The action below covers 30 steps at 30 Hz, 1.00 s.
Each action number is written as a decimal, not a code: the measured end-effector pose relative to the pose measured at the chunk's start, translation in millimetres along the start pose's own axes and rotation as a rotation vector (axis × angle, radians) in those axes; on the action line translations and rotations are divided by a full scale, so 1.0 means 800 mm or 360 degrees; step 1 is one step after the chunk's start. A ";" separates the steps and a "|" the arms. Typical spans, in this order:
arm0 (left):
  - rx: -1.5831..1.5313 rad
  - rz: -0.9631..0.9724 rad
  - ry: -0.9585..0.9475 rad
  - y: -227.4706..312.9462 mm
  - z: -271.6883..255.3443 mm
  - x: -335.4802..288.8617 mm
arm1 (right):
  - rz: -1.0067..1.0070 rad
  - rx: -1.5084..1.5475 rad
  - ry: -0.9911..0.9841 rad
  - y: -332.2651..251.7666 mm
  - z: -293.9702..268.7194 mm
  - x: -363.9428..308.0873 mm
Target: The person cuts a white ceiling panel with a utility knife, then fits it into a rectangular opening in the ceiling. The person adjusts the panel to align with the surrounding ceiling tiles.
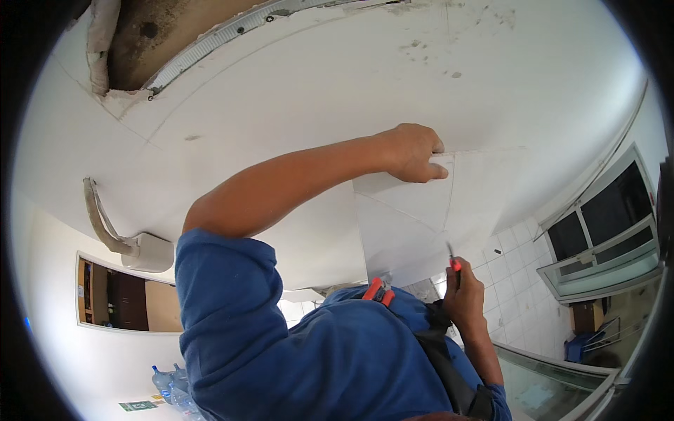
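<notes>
Our left hand (pixel 413 154) pinches the upper edge of the white panel (pixel 401 242). Near the panel's lower right, our right hand (pixel 466 298) grips a thin-bladed, red-and-black-handled tool (pixel 456 265); red-handled pliers (pixel 375 288) sit by its lower edge.

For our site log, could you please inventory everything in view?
Panel: one, white, centre
Slim tool: one, red and black, right of centre
Pliers: one, red-handled, lower centre
Strap: one, black, lower centre
Opening: one, brown inside, upper left
Box: one, white, left
Bottles: several, bluish, lower left
Sign: one, green, lower left
Window: one, dark-paned, right
Tiles: many, white, right
Shirt: one, blue, lower centre
Left hand: one, at panel edge
Right hand: one, around tool
</notes>
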<state>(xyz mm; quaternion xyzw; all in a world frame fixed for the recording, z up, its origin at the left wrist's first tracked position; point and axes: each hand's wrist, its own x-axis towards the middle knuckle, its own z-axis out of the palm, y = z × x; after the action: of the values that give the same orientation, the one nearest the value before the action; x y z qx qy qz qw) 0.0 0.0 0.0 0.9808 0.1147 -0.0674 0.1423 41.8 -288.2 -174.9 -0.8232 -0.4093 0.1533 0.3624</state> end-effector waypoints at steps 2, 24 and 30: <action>-0.0023 0.0162 0.0098 0.012 -0.002 0.013 | -0.0532 -0.0127 0.0151 -0.011 -0.010 0.009; -0.0053 -0.0141 -0.0203 0.060 -0.009 0.014 | -0.1002 -0.0529 -0.0040 -0.140 -0.032 0.074; -0.0095 -0.0142 -0.0157 0.059 -0.013 0.005 | -0.0821 -0.0494 -0.0106 -0.110 -0.028 0.063</action>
<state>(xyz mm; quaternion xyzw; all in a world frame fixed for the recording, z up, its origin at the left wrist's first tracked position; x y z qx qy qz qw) 16.7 -40.1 21.2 0.9656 0.1530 -0.1186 0.1738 35.3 -223.5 -93.6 -0.7321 -0.6350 0.0187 0.2458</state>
